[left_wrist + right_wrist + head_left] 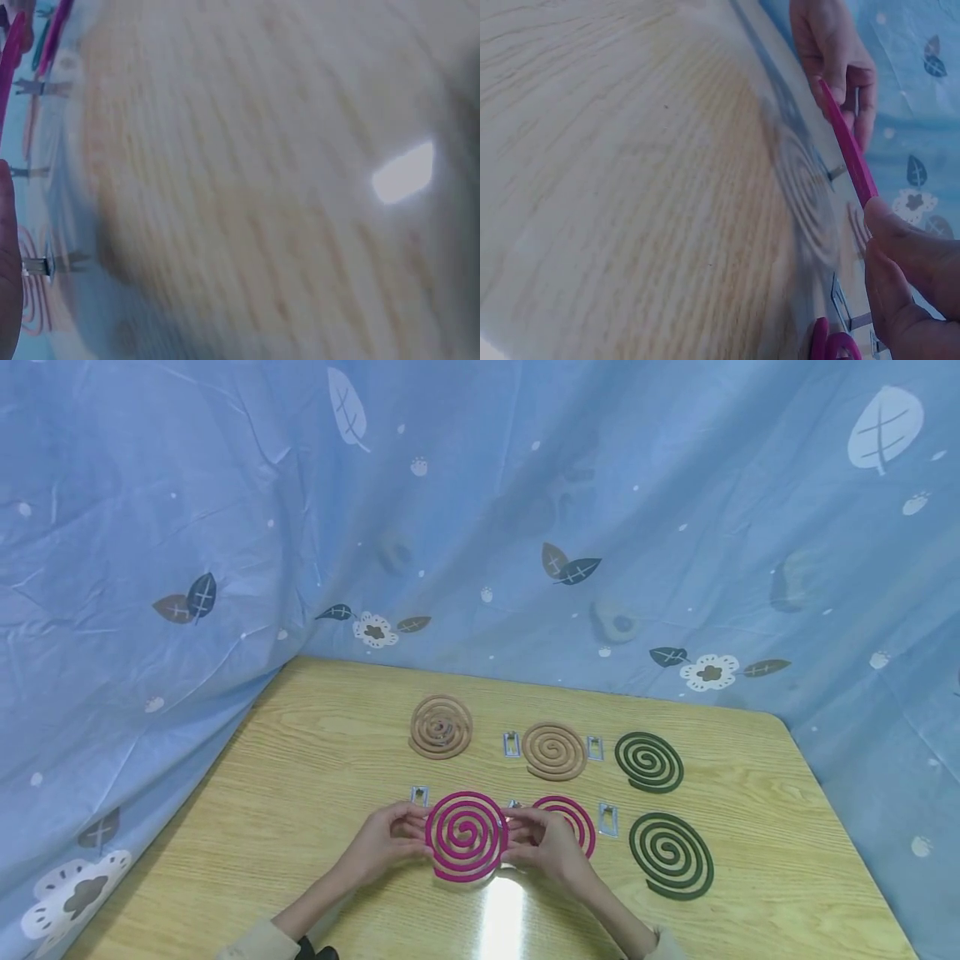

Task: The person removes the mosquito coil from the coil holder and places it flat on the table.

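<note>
A magenta mosquito coil (467,835) is raised above the table, its spiral face towards the head camera. My left hand (384,847) pinches its left rim and my right hand (553,852) pinches its right rim. Edge-on, the right wrist view shows this coil (851,154) between thumb and fingers of each hand. Behind my right hand lies a second magenta coil (588,831), partly covered. Small metal stands (419,795) lie close to both hands; one beside the right fingers is mostly hidden. In the left wrist view only a sliver of the held coil (9,67) shows.
Two brown coils (553,747) lie at the back of the wooden table (300,760); the left one has metal at its centre. Two dark green coils (649,762) lie at the right. More metal stands (608,820) sit between coils. A blue patterned cloth (480,510) hangs behind.
</note>
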`<action>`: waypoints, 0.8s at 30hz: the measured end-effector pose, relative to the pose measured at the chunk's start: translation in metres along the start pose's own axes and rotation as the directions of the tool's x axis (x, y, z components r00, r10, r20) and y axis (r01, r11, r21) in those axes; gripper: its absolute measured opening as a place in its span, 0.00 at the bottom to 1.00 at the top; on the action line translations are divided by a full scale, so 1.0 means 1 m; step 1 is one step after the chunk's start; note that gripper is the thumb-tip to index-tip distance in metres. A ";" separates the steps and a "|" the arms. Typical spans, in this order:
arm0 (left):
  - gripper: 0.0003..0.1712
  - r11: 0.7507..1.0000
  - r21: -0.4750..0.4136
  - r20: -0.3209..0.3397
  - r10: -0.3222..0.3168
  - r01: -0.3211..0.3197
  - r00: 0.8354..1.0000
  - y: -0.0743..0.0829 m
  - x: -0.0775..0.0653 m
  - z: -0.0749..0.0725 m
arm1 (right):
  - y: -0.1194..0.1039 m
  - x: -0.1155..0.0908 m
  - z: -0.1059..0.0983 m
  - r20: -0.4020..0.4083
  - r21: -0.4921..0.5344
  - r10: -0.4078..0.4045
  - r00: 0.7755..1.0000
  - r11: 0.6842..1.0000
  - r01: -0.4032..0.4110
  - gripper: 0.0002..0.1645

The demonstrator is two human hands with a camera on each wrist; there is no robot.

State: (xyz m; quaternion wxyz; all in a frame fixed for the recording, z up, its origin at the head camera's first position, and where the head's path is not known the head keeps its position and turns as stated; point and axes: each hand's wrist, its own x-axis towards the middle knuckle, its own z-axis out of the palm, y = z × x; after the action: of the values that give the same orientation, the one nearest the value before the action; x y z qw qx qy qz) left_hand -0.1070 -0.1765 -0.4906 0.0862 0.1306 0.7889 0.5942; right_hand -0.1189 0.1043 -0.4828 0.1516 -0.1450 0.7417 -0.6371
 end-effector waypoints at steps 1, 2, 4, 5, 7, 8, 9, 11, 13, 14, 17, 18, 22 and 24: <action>0.29 1.000 0.002 0.009 0.002 -0.002 1.000 -0.001 -0.001 0.000 | 0.001 0.000 0.000 0.004 -0.020 -0.010 1.000 1.000 0.010 0.33; 0.29 1.000 0.007 0.018 0.005 -0.005 1.000 -0.001 -0.001 -0.001 | 0.001 0.000 0.001 0.009 -0.032 -0.020 1.000 0.999 0.020 0.34; 0.29 1.000 0.006 0.030 0.010 -0.010 0.999 -0.001 -0.002 -0.002 | 0.002 0.000 0.001 0.019 -0.052 -0.038 0.999 0.998 0.039 0.34; 0.29 1.000 0.006 0.036 0.010 -0.010 0.999 -0.001 -0.003 -0.003 | 0.003 0.000 0.001 0.026 -0.061 -0.048 0.999 0.997 0.050 0.34; 0.29 1.000 0.008 0.044 0.009 -0.010 0.999 -0.001 -0.003 -0.004 | 0.004 -0.001 0.002 0.036 -0.076 -0.067 0.997 0.995 0.070 0.33; 0.29 1.000 0.010 0.046 0.011 -0.012 0.999 -0.001 -0.003 -0.004 | 0.004 -0.001 0.002 0.039 -0.078 -0.073 0.997 0.994 0.076 0.33; 0.29 1.000 0.014 0.048 0.013 -0.014 0.999 -0.002 -0.003 -0.005 | 0.005 -0.001 0.003 0.039 -0.082 -0.080 0.996 0.993 0.083 0.32; 0.29 1.000 0.017 0.054 0.016 -0.017 0.998 -0.003 -0.004 -0.005 | 0.006 -0.001 0.003 0.040 -0.084 -0.088 0.995 0.992 0.091 0.31; 0.29 1.000 0.020 0.057 0.019 -0.020 0.998 -0.005 -0.004 -0.005 | 0.008 -0.001 0.004 0.036 -0.087 -0.088 0.996 0.992 0.090 0.31; 0.28 1.000 0.021 0.058 0.021 -0.023 0.998 -0.006 -0.004 -0.004 | 0.008 -0.001 0.004 0.032 -0.087 -0.081 0.996 0.993 0.084 0.30; 0.28 0.999 0.033 0.050 0.034 -0.036 0.998 -0.010 -0.004 -0.003 | 0.010 0.000 0.006 0.012 -0.105 -0.073 0.997 0.992 0.074 0.28; 0.27 0.999 0.035 0.044 0.033 -0.034 0.999 -0.010 -0.004 -0.003 | 0.011 0.001 0.006 0.004 -0.109 -0.070 0.998 0.992 0.070 0.27; 0.26 0.999 0.036 0.023 0.030 -0.031 0.999 -0.011 -0.003 -0.003 | 0.012 0.003 0.008 -0.023 -0.115 -0.079 0.997 0.990 0.076 0.25; 0.25 0.999 0.029 0.017 0.018 -0.019 1.000 -0.010 -0.002 -0.003 | 0.012 0.005 0.008 -0.028 -0.121 -0.080 0.996 0.990 0.076 0.25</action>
State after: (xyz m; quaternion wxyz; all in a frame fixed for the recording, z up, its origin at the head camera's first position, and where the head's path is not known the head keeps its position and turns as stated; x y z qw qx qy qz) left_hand -0.1071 -0.1824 -0.4998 0.0853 0.1439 0.7956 0.5822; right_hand -0.1203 0.0974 -0.4961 0.1053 -0.1721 0.7749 -0.5990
